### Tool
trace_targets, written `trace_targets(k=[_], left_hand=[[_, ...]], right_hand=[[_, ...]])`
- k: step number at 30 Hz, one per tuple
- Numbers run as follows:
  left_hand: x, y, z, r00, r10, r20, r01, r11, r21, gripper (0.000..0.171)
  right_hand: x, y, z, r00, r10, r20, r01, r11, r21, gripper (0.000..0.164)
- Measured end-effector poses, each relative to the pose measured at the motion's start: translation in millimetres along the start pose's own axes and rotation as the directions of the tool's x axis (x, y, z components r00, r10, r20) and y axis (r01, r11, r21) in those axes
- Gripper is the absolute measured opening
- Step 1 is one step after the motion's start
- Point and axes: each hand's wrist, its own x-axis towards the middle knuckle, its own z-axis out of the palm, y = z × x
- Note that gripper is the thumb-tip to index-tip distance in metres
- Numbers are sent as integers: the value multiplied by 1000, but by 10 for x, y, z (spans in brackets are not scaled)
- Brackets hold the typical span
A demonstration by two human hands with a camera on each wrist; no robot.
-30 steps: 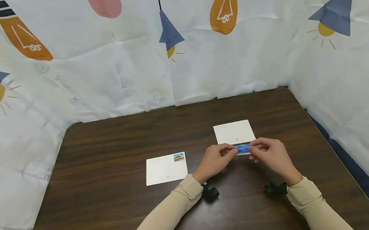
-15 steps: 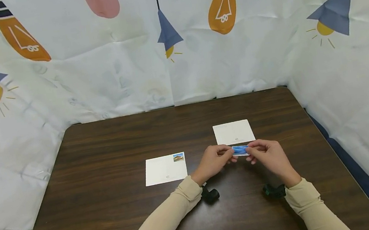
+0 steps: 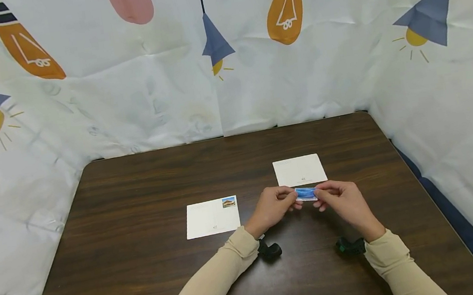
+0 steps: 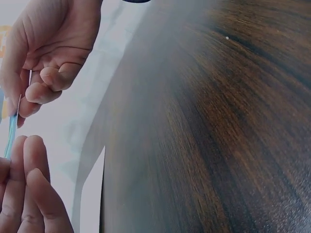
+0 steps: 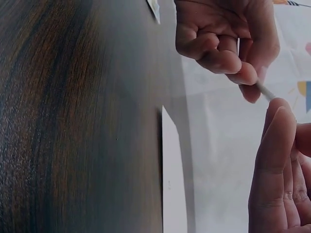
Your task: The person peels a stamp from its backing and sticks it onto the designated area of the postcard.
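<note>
Both hands hold a small blue stamp with a white border [image 3: 305,194] between them, raised over the table. My left hand [image 3: 271,209] pinches its left end between thumb and fingers, and my right hand [image 3: 348,205] pinches the right end. In the left wrist view the stamp [image 4: 10,136] appears nearly edge-on, its ends hidden by fingertips. Just beyond the hands lies a white envelope [image 3: 299,170] with a small printed mark near its lower edge. A second white envelope [image 3: 208,219], left of the left hand, bears a picture stamp [image 3: 228,202] in its upper right corner.
The dark wood-grain table [image 3: 146,281] has rounded back corners. White fabric [image 3: 157,98] printed with lamps and bulbs hangs behind and along both sides. A black wrist camera [image 3: 270,250] shows at the left wrist, another wrist camera [image 3: 350,246] at the right.
Both hands have shifted slightly left and a little nearer the person, carrying the stamp away from the far envelope. More of the stamp's blue face and white border shows. The envelopes stay put.
</note>
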Motion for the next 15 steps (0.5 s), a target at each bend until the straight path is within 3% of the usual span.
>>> trace_targets(k=[5,15], left_hand=[[-6,6,0,1000,-2,-8,2,1000,12,22],[-12,18,-13,999,2,-41,1,998,66,22]], right_hand=[[-6,-7,1,1000,-14,-9,14,1000,-18,29],[-52,-57,-39,993,-102,-55,91,981,-170,21]])
